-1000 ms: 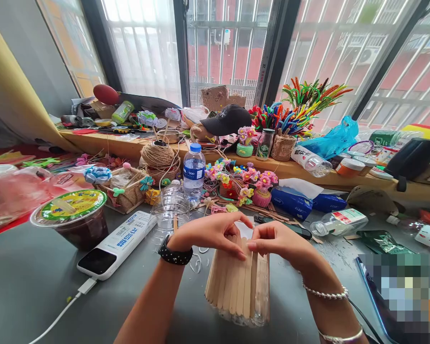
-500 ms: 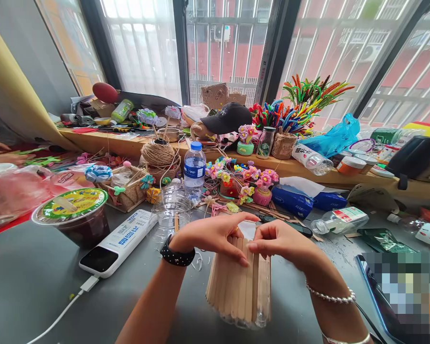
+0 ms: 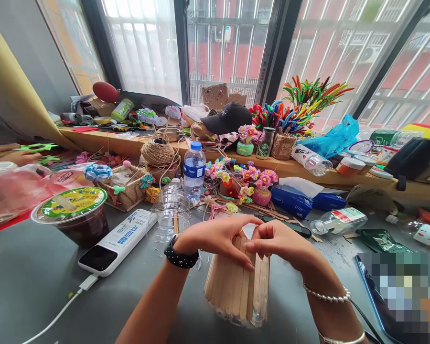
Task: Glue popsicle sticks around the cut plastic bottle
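In the middle foreground a clear plastic bottle piece (image 3: pixel 257 316) lies tilted, its side covered with a row of flat wooden craft sticks (image 3: pixel 226 285). My left hand (image 3: pixel 215 242) arches over the top of it, thumb pressing on the sticks and fingers curled behind the upper edge. My right hand (image 3: pixel 281 243) pinches the upper end of one craft stick (image 3: pixel 251 291) near the right side of the row. Thumb and index finger are closed there. Both hands' other fingertips are partly hidden.
A lidded cup (image 3: pixel 71 215), a white power bank (image 3: pixel 118 243) with a cable and a cut clear bottle (image 3: pixel 170 210) stand to the left. Behind are a water bottle (image 3: pixel 194 169) and blue tissue packs (image 3: pixel 292 200). A phone (image 3: pixel 370 291) lies right. Another person's hand (image 3: pixel 23 156) shows far left.
My left thumb has slid slightly right across the sticks. Both hands and the bottle piece appear a little further left. The other person's hand at far left has moved beside green cut-outs.
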`<state>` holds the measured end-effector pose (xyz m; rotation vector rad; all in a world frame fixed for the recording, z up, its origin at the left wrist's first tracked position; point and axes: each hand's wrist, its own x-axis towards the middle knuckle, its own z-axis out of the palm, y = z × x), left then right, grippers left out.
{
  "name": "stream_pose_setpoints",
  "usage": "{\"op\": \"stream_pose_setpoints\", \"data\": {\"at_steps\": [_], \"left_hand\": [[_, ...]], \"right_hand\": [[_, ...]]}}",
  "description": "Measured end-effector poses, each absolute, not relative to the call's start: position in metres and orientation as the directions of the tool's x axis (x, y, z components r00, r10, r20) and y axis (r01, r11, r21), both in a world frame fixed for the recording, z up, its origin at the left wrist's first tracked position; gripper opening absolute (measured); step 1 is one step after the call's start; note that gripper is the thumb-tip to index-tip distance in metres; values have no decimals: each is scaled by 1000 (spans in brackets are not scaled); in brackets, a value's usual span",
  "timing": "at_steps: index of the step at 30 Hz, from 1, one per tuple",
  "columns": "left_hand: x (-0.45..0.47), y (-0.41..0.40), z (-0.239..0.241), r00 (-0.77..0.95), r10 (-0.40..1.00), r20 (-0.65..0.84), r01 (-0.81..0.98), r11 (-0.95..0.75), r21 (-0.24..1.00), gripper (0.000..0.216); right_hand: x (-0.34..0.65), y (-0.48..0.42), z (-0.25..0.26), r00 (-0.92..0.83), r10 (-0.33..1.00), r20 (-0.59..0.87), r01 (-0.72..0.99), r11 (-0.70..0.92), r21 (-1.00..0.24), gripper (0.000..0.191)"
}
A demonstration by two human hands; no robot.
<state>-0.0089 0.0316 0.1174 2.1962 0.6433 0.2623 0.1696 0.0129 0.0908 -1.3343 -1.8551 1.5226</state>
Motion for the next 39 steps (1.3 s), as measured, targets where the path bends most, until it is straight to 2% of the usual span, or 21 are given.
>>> {"op": "stream_pose_setpoints", "data": {"at_steps": [5,9,11,14,18,22,26,31,39], "left_hand": [[-19,27,123,800,596,-76,462,-530,711,84],[-30,16,132,668,742,-54,662,-560,498,75],[-31,9,134,595,802,-52,761,-542,356,67],[-22,-1,131,576,815,-60,807,-556,196,53],[-2,-16,121,679,719,-148,734,-668,121,40],[12,-29,117,719,669,-186,689,-721,69,35],[13,-35,117,761,624,-177,644,-761,80,32],[11,-35,116,777,613,-141,627,-773,96,28],[13,-33,122,725,658,-201,686,-714,139,35]], "right_hand": [[179,11,96,-415,884,-214,352,-61,-934,33],[200,11,100,-230,966,-120,215,-70,-974,31],[212,15,97,-86,994,-71,270,-45,-962,30],[225,23,88,81,997,16,436,-21,-899,32],[222,37,69,110,992,66,524,-2,-852,33],[204,43,57,29,995,97,587,62,-807,32],[194,49,51,-84,996,14,725,71,-685,29],[193,77,44,21,999,-40,910,-36,-412,26],[165,118,36,-31,996,-79,997,24,-78,31]]}}
